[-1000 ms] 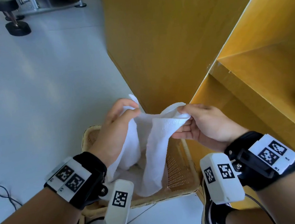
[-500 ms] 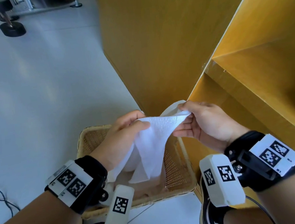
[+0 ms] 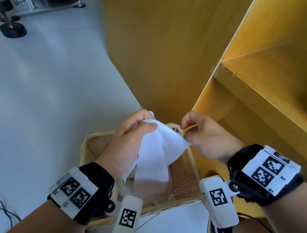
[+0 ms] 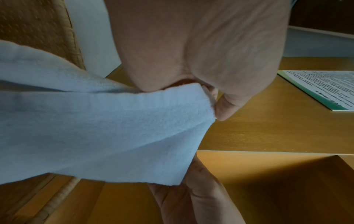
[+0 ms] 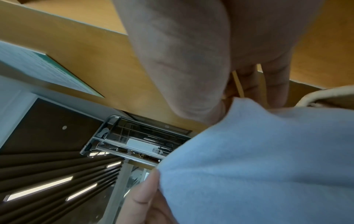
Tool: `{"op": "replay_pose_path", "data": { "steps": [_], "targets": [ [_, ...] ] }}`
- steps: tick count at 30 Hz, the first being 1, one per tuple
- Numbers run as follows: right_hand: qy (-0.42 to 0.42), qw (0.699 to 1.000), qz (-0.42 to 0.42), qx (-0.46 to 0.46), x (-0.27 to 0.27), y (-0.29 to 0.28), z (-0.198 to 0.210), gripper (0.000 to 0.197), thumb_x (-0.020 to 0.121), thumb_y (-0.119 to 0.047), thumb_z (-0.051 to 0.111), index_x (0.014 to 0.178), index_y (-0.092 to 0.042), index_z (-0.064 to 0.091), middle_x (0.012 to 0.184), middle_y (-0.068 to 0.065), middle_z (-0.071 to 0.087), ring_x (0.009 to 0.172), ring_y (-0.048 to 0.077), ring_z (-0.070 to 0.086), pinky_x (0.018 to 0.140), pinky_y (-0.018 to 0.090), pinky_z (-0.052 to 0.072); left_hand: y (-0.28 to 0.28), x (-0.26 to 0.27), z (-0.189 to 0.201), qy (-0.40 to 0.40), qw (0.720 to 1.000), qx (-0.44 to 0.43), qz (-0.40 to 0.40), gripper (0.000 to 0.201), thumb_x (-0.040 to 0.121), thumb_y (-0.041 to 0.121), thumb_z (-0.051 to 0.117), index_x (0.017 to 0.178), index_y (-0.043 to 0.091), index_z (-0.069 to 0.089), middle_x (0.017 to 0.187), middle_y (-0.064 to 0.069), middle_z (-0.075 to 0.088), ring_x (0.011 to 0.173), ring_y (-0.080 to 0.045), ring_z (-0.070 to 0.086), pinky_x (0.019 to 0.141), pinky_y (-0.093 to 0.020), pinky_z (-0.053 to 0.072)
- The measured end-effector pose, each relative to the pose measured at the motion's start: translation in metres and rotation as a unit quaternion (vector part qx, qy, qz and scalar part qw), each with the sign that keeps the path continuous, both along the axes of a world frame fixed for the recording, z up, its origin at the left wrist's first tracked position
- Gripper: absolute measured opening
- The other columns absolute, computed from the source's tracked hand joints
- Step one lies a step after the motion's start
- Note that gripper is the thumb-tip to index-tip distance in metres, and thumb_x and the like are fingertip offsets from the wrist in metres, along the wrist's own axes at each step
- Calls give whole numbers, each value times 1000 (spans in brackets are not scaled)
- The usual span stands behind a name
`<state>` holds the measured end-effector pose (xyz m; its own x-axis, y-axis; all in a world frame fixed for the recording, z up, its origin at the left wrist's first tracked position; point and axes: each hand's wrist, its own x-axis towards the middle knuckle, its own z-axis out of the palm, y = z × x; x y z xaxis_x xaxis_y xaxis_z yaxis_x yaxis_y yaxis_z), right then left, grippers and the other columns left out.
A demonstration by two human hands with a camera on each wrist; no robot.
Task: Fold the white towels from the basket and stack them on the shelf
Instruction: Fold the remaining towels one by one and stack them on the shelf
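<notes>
Left hand [image 3: 127,144] pinches the towel [image 3: 159,154] at its top edge — cloth hangs down into the basket [image 3: 186,182]. Right hand [image 3: 207,138] pinches the towel's other corner, just beside the shelf [image 3: 263,106].

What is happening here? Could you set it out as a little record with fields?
Activity: a person is handling a white towel above a wicker basket.
Left hand: grips the towel's upper edge.
Right hand: pinches the towel's other corner.
Towel state: held up and bunched, not yet folded; its lower end hangs into the basket.
Basket: on the pale floor, beside a yellow wooden shelf.
Also visible: a printed sheet on the shelf.
</notes>
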<state>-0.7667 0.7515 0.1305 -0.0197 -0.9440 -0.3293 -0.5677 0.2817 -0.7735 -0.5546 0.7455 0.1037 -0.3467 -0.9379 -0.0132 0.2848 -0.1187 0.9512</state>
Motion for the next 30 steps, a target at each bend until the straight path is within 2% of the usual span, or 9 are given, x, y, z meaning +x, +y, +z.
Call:
{"op": "replay_pose_path", "data": {
  "steps": [3,5,7,9,11,15,20,25,30],
  "targets": [
    [-67,996,63,15,8,3,8,26,76,-6,55,95,-15,71,101,15,70,86,16,56,73,30,43,2,-1,6,6,1000,-4,1,38,85,21,63,83,-9,40,89,-28,37,90,-25,39,88,-41,21],
    [-123,988,89,25,10,1,10,38,69,-13,52,100,-10,74,95,7,70,82,9,55,72,21,43,0,0,6,-2,1000,-4,9,34,88,17,58,83,-9,38,89,-28,35,89,-27,36,86,-41,20],
    [-146,982,115,22,12,1,9,31,79,-13,58,105,-7,73,96,12,71,85,10,58,76,21,43,-1,1,4,-8,1000,-5,15,33,88,17,57,84,-11,40,91,-29,37,88,-31,36,85,-42,21],
    [-137,981,138,-5,15,3,5,8,99,-12,65,102,-8,72,96,18,70,88,16,57,81,31,43,0,1,2,-10,1000,-2,10,36,87,19,60,87,-12,41,91,-29,38,86,-44,35,83,-44,21],
    [-105,983,150,-27,16,4,-3,17,106,-10,60,90,-13,66,83,11,58,80,19,48,76,36,37,0,1,1,-19,1000,-2,10,38,81,25,67,86,-6,45,91,-29,40,85,-48,35,81,-45,21],
    [-70,989,126,-28,16,2,-9,29,108,-9,50,82,-19,58,75,3,49,73,17,42,71,37,33,-1,1,2,4,999,32,29,28,71,32,70,84,15,53,97,-15,44,89,-33,36,83,-45,23],
    [-32,991,119,-60,14,2,-13,13,95,-31,59,82,-30,59,69,-11,53,62,9,47,58,30,39,-5,4,-1,42,998,44,31,14,82,11,56,92,18,51,99,-13,45,94,-31,39,85,-43,29],
    [22,990,103,-90,15,1,-19,19,97,-31,73,114,-35,66,85,-10,67,73,9,61,67,28,47,-6,5,-5,4,1000,30,7,14,85,15,56,98,20,56,101,-14,58,99,-28,51,92,-47,34],
    [39,985,121,-120,20,3,-19,9,101,-31,70,100,-29,78,93,-17,76,85,3,68,72,18,46,-5,3,-5,-28,1000,-6,-12,19,86,21,60,105,19,59,97,-9,61,93,-25,53,87,-45,37]
  ]
}}
